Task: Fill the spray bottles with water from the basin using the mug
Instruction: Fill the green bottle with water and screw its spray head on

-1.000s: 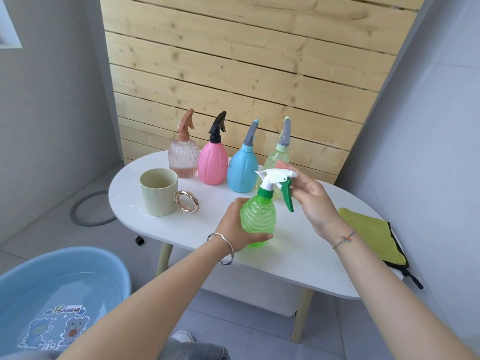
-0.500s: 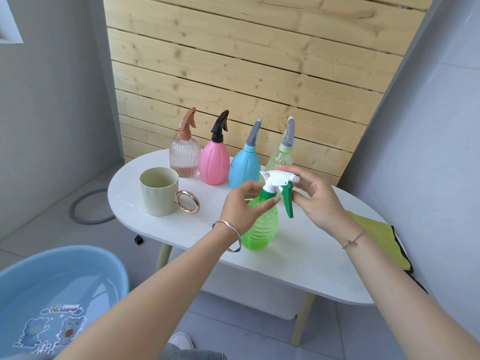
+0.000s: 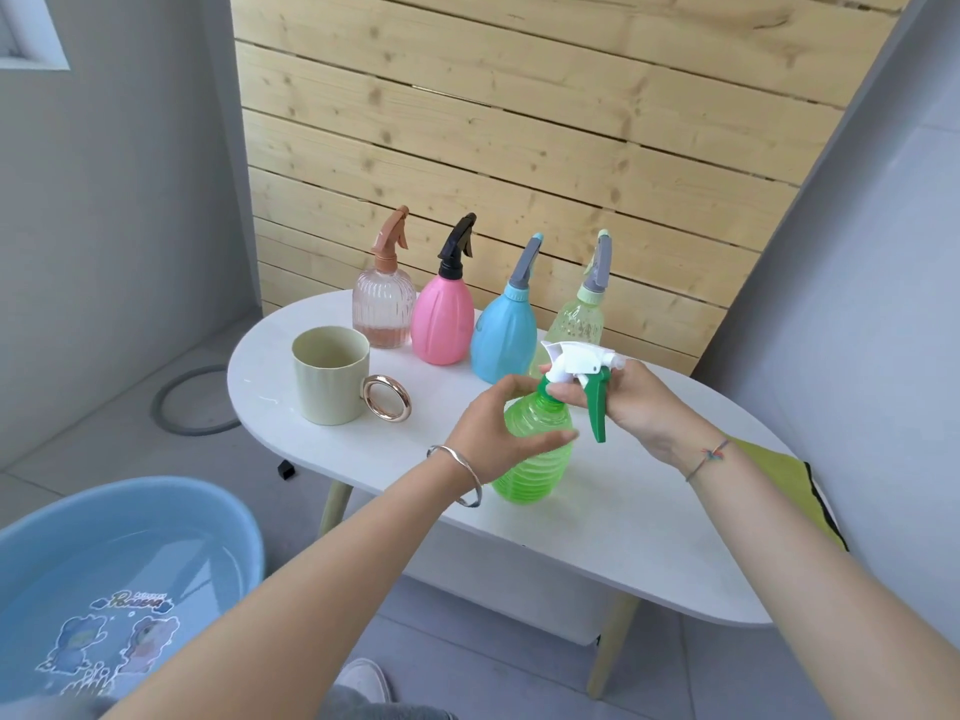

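Note:
A bright green ribbed spray bottle stands on the white table. My left hand grips its upper body and shoulder. My right hand holds its white spray head with green trigger at the neck. A cream mug with a gold ring handle stands to the left. Behind are a clear pink bottle, a pink bottle, a blue bottle and a pale green bottle. A blue basin with water sits on the floor at lower left.
A yellow-green cloth lies at the table's right end, against the grey wall. A wooden slat panel stands behind the bottles. A dark ring lies on the floor left of the table.
My left hand rose from the bottle's lower body toward its neck, then settled on its upper body and shoulder. My right hand kept hold of the spray head.

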The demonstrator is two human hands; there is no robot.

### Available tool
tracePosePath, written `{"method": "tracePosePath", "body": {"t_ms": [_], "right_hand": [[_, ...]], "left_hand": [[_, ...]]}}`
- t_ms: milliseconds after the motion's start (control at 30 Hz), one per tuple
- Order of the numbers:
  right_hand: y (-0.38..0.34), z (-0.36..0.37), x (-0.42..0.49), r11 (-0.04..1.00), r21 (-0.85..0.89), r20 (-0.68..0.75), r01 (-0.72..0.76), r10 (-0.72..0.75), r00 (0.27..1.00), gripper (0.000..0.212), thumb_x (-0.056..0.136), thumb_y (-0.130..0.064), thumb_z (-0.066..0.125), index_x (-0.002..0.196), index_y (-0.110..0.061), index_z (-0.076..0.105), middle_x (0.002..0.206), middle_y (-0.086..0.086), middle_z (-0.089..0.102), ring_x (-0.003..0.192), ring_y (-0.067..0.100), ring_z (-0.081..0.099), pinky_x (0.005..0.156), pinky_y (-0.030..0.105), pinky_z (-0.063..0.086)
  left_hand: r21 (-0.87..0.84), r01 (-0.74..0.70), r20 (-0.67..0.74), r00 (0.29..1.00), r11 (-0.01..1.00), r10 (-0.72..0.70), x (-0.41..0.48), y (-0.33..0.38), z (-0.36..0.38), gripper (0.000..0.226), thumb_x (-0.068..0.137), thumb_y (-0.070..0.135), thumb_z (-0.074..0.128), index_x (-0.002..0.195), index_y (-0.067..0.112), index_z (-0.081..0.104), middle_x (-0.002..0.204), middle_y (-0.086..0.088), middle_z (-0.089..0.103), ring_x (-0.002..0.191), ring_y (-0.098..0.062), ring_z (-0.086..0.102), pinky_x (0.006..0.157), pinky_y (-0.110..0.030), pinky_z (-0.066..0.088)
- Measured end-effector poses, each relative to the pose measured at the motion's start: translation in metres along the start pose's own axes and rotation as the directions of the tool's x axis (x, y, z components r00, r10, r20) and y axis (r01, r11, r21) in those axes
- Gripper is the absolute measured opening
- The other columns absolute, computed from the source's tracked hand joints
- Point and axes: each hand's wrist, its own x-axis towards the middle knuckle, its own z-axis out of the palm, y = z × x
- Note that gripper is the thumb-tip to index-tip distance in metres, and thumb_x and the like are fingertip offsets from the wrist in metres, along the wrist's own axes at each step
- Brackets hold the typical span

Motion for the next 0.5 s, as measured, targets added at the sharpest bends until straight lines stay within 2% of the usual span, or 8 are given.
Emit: {"method": "tracePosePath", "body": {"t_ms": [67, 133, 200, 300, 367, 433, 500], "right_hand": [[0.001, -0.002, 0.000, 0.999, -0.040, 0.008, -0.001, 0.001, 1.000, 0.006, 0.079, -0.015, 0.075, 0.078, -0.015, 0.069, 0.114, -0.008, 0.068, 0.107, 0.000, 0.062, 0.076, 0.004, 0.043], [0.001, -0.005, 0.000, 0.997, -0.071, 0.018, 0.012, -0.011, 1.000, 0.008, 0.078, -0.011, 0.075, 0.077, -0.009, 0.067, 0.104, -0.007, 0.070, 0.098, -0.005, 0.063, 0.072, 0.003, 0.042], [-0.002, -0.008, -0.001, 0.992, -0.118, 0.021, 0.043, -0.041, 0.999, 0.010, 0.077, -0.007, 0.076, 0.078, -0.005, 0.066, 0.097, -0.009, 0.069, 0.089, -0.007, 0.063, 0.072, 0.003, 0.042], [-0.011, -0.010, 0.001, 0.962, -0.261, 0.054, 0.078, -0.066, 0.996, 0.013, 0.074, -0.009, 0.079, 0.077, -0.005, 0.067, 0.084, -0.012, 0.069, 0.081, -0.004, 0.059, 0.073, 0.009, 0.042], [-0.022, -0.010, 0.002, 0.928, -0.360, 0.114, 0.095, -0.058, 0.992, 0.017, 0.074, -0.009, 0.079, 0.071, -0.017, 0.065, 0.062, -0.025, 0.061, 0.062, -0.011, 0.053, 0.063, 0.005, 0.037], [-0.024, -0.010, 0.004, 0.899, -0.421, 0.126, 0.119, -0.072, 0.989, 0.025, 0.074, -0.009, 0.079, 0.067, -0.024, 0.061, 0.052, -0.029, 0.055, 0.054, -0.010, 0.050, 0.056, 0.004, 0.034], [-0.017, -0.009, 0.003, 0.903, -0.408, 0.088, 0.136, -0.109, 0.990, 0.014, 0.072, -0.008, 0.081, 0.074, -0.006, 0.067, 0.053, -0.026, 0.056, 0.056, -0.011, 0.050, 0.059, 0.003, 0.035]], "left_hand": [[0.070, 0.023, 0.136, 0.990, 0.997, -0.033, -0.004, -0.011, -0.008, 0.086, 0.056, 0.051, 0.085, 0.130, 0.026, 0.049, 0.125, 0.009, 0.059, 0.116, -0.010, 0.054, 0.102, -0.027, 0.041], [0.049, 0.042, 0.208, 0.977, 0.998, -0.051, -0.008, -0.020, -0.013, 0.085, 0.060, 0.033, 0.090, 0.132, 0.031, 0.044, 0.124, 0.007, 0.059, 0.115, -0.014, 0.055, 0.103, -0.034, 0.044], [0.036, 0.038, 0.210, 0.977, 0.999, -0.044, -0.008, -0.024, -0.014, 0.083, 0.063, 0.027, 0.090, 0.130, 0.036, 0.042, 0.122, 0.006, 0.060, 0.114, -0.017, 0.056, 0.101, -0.040, 0.046], [0.043, 0.039, 0.215, 0.975, 0.998, -0.047, -0.006, -0.024, -0.014, 0.089, 0.052, 0.049, 0.086, 0.129, 0.040, 0.042, 0.121, 0.007, 0.060, 0.113, -0.017, 0.057, 0.100, -0.041, 0.047], [0.045, 0.049, 0.220, 0.974, 0.998, -0.058, -0.006, -0.025, -0.014, 0.095, 0.046, 0.059, 0.080, 0.131, 0.040, 0.041, 0.122, 0.008, 0.060, 0.115, -0.017, 0.056, 0.101, -0.041, 0.047], [0.044, 0.046, 0.218, 0.974, 0.998, -0.054, -0.006, -0.027, -0.013, 0.098, 0.046, 0.060, 0.078, 0.134, 0.038, 0.041, 0.123, 0.008, 0.060, 0.115, -0.017, 0.056, 0.101, -0.041, 0.047], [0.045, 0.040, 0.213, 0.976, 0.998, -0.049, -0.006, -0.028, -0.012, 0.099, 0.046, 0.060, 0.078, 0.134, 0.037, 0.041, 0.123, 0.008, 0.060, 0.115, -0.017, 0.057, 0.100, -0.041, 0.047]]}}
